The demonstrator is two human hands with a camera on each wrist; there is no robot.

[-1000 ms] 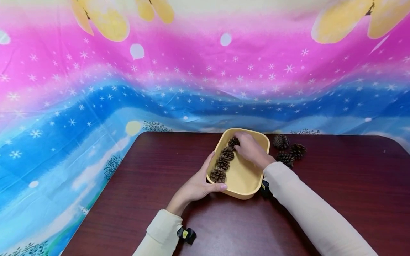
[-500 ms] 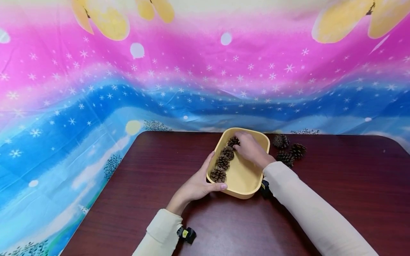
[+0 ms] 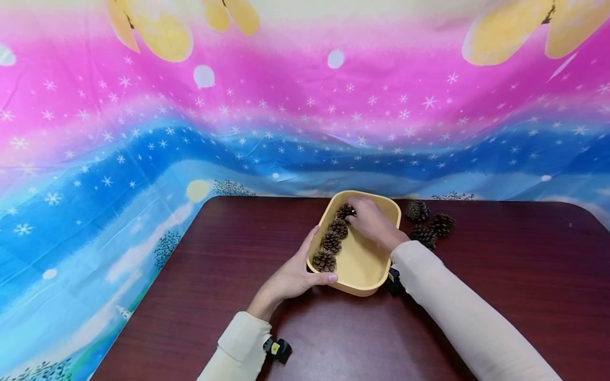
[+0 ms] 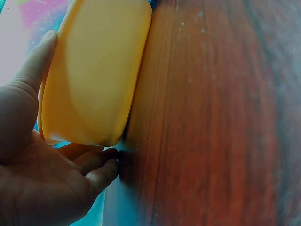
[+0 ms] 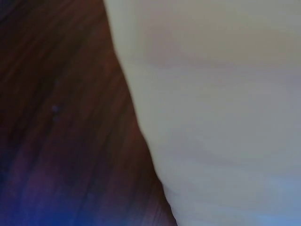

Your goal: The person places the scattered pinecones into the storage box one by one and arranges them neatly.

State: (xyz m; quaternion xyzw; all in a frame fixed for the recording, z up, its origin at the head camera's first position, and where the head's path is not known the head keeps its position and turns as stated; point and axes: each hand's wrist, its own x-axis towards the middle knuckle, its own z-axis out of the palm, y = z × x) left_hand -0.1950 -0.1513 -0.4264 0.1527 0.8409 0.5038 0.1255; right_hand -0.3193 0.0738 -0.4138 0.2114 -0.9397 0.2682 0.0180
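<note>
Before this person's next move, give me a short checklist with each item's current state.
1. Yellow box steadied: ok, the left hand grips its near left corner.
2. Pine cone row in place: ok, four lie along the left wall inside.
3. Right hand grip: cannot tell; it is at the farthest cone, fingertips hidden.
4. Space in box: ok, its right side looks largely bare.
5. Loose cones in sight: ok, three lie on the table, right of the box.
6. Right wrist view shows fingers: not ok, none appear.
</note>
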